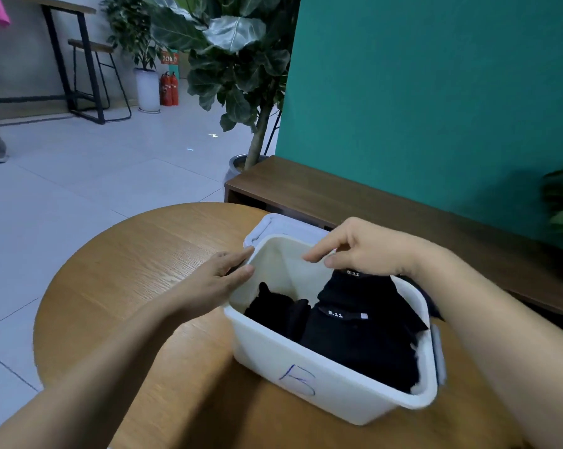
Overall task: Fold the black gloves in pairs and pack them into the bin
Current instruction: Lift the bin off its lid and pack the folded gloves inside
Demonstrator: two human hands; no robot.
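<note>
A white plastic bin (293, 367) marked with a blue letter stands on the round wooden table (137, 254). Black gloves (361, 335) with small white labels fill most of the bin, packed upright. My left hand (218, 280) lies with straight fingers against the bin's left rim. My right hand (364, 247) hovers over the bin's far side, fingers loosely bent above the top of a glove; I cannot make out whether it holds the fabric. The bin's white lid (286, 228) lies behind it.
A low dark wooden bench (387, 202) runs along the teal wall behind the table. A large potted plant (241, 76) stands at the bench's left end. Tiled floor lies to the left, with a stool and a tall table far back.
</note>
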